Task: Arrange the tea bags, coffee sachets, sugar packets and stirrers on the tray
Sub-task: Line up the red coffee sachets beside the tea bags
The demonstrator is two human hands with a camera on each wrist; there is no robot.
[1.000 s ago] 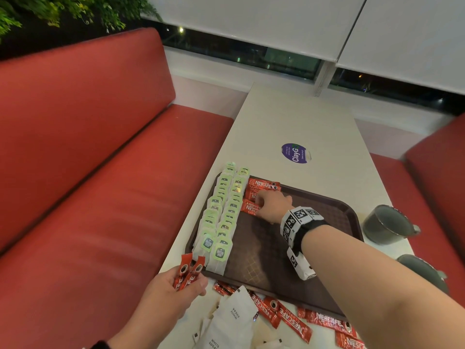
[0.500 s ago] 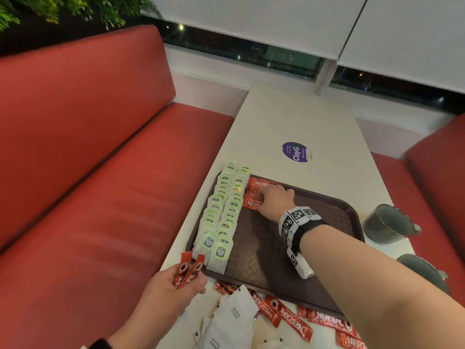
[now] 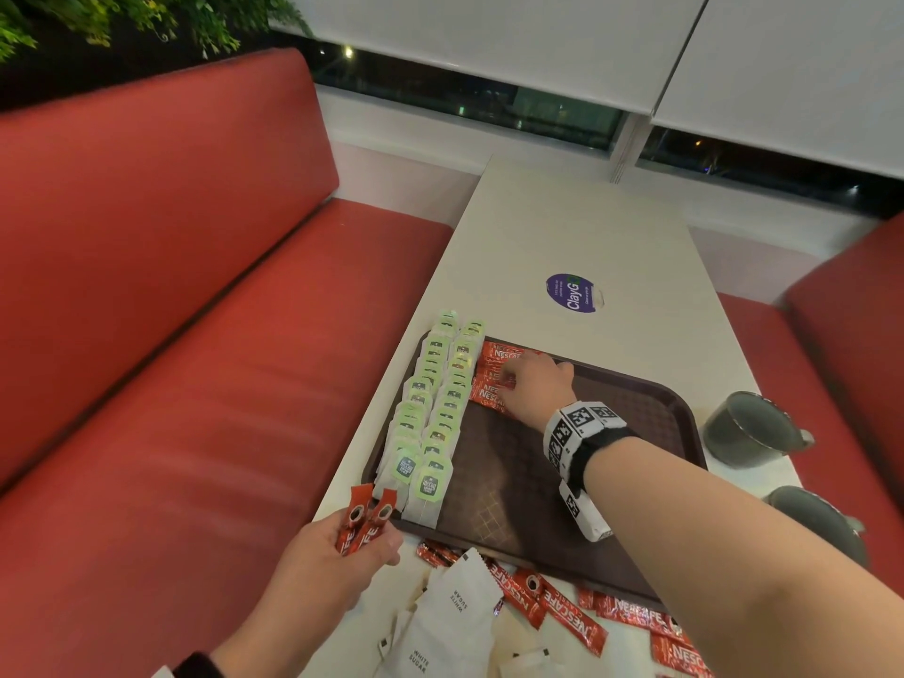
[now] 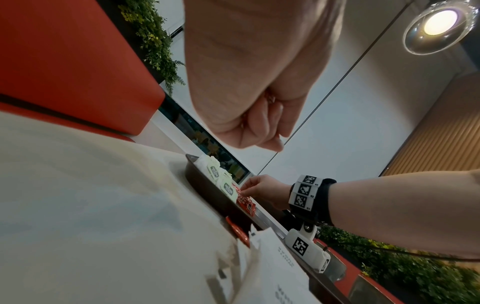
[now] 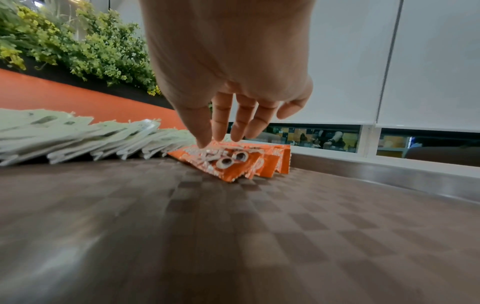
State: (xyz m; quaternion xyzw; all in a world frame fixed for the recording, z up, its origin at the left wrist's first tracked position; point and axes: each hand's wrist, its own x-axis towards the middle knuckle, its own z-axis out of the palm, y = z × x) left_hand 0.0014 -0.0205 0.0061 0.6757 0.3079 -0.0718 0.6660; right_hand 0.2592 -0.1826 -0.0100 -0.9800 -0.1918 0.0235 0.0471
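The right hand [image 3: 531, 386] covers most of the red sachets [image 3: 491, 379] laid at the tray's [image 3: 650, 398] far left, so their count cannot be told; in the wrist view its straight fingers [image 5: 221, 123] touch the top sachet of that overlapping, crinkled foil row, curled round nothing. The left hand [image 3: 337, 560] grips two slim red sticks [image 3: 366, 523] just off the tray's near left corner; the left wrist view shows only its curled fingers [image 4: 259, 123], the sticks almost wholly hidden. Two rows of tea bags [image 3: 433, 408], flat paper squares with green tags, lie shingled along the tray's left side, touching the sachets. The tray is dark brown plastic with a woven-check texture and a raised rim. Loose sachets [image 3: 562, 614] and white sugar packets [image 3: 450, 623] lie heaped on the table [image 3: 562, 227] at the near edge, cut off by the frame. Two grey mugs [image 3: 753, 430] stand right of the tray, the nearer partly behind the forearm.
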